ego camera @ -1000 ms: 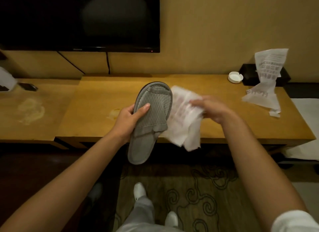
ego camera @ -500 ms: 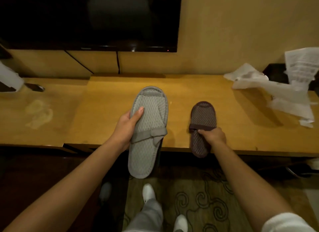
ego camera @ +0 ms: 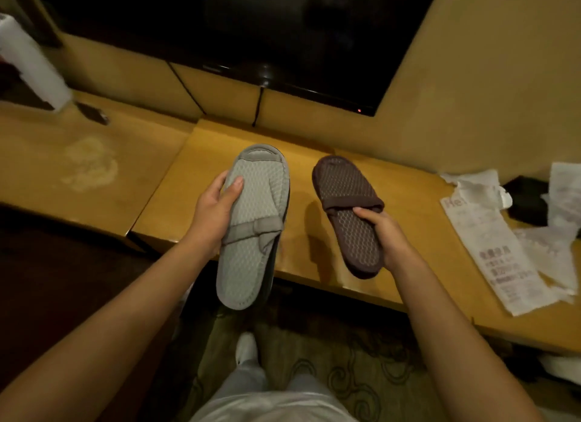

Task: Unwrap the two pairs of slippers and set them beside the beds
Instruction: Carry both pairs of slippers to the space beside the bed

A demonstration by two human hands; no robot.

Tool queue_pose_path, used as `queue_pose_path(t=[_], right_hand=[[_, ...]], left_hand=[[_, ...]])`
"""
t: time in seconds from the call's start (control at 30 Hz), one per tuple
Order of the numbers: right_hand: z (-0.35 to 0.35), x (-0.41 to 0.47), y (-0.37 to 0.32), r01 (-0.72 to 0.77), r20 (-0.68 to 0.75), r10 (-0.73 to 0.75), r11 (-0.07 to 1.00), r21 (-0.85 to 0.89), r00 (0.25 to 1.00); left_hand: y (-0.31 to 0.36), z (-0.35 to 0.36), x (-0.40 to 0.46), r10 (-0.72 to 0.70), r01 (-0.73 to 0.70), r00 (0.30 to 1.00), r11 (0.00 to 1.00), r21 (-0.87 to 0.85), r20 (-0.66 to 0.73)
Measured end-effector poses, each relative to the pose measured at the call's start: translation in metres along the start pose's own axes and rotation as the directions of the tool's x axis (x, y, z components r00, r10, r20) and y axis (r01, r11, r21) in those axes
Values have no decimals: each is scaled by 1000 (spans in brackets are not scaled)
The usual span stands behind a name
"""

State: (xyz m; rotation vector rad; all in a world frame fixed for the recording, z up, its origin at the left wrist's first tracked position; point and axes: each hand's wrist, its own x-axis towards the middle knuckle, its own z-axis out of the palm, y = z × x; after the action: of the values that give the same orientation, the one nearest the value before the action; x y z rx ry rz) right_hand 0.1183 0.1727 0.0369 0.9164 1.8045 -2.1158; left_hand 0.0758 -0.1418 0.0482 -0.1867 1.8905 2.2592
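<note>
My left hand (ego camera: 217, 214) grips a pair of grey slippers (ego camera: 254, 230), stacked sole to sole with a dark edge showing behind, held over the front edge of the wooden desk (ego camera: 176, 198). My right hand (ego camera: 388, 236) holds a pair of brown slippers (ego camera: 349, 201) by the heel end, lifted and tilted above the desk. Two torn white paper wrappers (ego camera: 490, 252) lie crumpled on the desk to the right.
A black television (ego camera: 267, 35) hangs on the wall above the desk. A dark box (ego camera: 525, 201) sits behind the wrappers. A white object (ego camera: 31, 63) and a dark item (ego camera: 92, 113) lie at the far left. Patterned carpet (ego camera: 342, 365) and my feet are below.
My right hand dropped the white wrapper on the desk, took the brown slippers and lifted them. The camera tilted and turned left.
</note>
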Motion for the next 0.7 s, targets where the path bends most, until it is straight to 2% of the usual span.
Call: queue_pose_path(t=[0.17, 0.3, 0.47, 0.57, 0.7], right_hand=[[52, -19, -20, 140, 249, -99, 979, -150, 963], [89, -39, -5, 192, 426, -100, 965, -179, 899], [123, -78, 33, 225, 609, -23, 940, -257, 793], [153, -110, 56, 255, 700, 22, 922, -290, 714], [208, -164, 88, 329, 821, 91, 887, -324, 564]], left_hand=[[14, -43, -55, 108, -117, 974, 993, -31, -200], [11, -78, -120, 173, -213, 902, 975, -59, -394], [-7, -106, -223, 216, -297, 762, 954, -33, -611], [-23, -126, -290, 205, -314, 632, 949, -5, -747], [-37, -164, -376, 204, -356, 458, 934, 32, -865]])
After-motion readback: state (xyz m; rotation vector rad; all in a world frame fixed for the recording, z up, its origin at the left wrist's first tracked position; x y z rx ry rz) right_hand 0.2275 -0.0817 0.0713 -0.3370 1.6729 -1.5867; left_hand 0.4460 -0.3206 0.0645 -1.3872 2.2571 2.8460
